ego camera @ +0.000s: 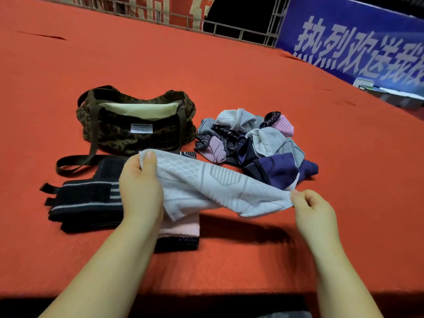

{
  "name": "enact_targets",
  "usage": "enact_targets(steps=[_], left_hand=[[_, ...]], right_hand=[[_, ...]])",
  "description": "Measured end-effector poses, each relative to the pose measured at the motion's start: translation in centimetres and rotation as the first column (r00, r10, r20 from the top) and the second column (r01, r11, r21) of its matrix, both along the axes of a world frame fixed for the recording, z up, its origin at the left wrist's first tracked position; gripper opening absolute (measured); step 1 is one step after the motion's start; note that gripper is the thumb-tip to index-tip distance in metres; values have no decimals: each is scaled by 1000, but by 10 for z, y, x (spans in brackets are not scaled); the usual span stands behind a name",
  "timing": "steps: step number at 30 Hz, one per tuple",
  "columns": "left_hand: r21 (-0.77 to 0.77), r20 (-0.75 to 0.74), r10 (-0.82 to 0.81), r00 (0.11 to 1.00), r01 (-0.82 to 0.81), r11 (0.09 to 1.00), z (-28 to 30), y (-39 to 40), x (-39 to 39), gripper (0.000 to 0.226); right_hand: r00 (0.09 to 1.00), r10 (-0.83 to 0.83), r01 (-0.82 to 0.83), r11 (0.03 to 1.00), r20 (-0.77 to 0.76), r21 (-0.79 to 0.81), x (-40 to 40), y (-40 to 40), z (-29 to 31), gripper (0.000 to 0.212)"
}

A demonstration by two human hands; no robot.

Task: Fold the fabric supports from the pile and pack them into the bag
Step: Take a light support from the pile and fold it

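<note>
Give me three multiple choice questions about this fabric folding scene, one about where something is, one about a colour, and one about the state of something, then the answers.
1. Where does the unfolded pile lie relative to the leopard-print bag?
A. Inside it
B. To its right on the red cloth
C. In front of the black wrap

2. What colour is the support stretched between the two hands?
A. Light grey
B. Navy
C. Pink

3. What state is the bag's mouth in?
A. Zipped shut
B. Covered by a folded support
C. Open, showing pale lining

Answers: 1 B, the pile sits beside the bag's right end, not in it. 2 A, the left hand and right hand each pinch an end of a light grey patterned piece. 3 C, the cream lining shows between the handles.
</note>
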State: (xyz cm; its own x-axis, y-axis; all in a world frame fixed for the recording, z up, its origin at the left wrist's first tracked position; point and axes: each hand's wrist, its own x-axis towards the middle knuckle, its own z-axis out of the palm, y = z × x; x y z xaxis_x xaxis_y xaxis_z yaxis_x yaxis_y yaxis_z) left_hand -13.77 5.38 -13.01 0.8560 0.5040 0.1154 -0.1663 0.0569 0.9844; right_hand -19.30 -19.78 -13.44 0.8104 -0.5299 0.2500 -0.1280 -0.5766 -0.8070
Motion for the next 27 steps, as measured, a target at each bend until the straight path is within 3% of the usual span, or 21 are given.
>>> enact_targets(steps=[4,9,15,18,20,22,25,27], left_hand=[[170,24,-19,1000,14,985,5,0,-4,31],[264,-5,-229,973,222,939,10,-24,-11,22],[-57,-197,-496,846,495,867,-5,-80,-28,20],[-222,-349,-552,757,506,834,-29,-104,-35,19],[-253,-413,-568,712,509,823,-42,-112,-40,30],[-207,-446,-548,708,514,832,-52,-114,-45,55],[-20,-460,-513,725,569,822,-56,-111,-57,64],[114,-456,-506,732,612,783,-63,-106,-67,84]], right_hand=[[1000,-17,17,1000,9,-18,-2,-9,0,41],[993,-48,41,996,107,74,-9,-15,2,39],[982,-156,133,973,107,191,-20,-47,3,38],[994,-111,111,973,-15,204,-24,-58,-8,22],[990,-54,79,977,-131,200,-28,-60,-24,15],[979,-9,54,975,-205,216,-35,-60,-40,23],[974,7,31,986,-227,165,-49,-57,-59,25],[980,-12,31,995,-201,92,-57,-55,-70,23]])
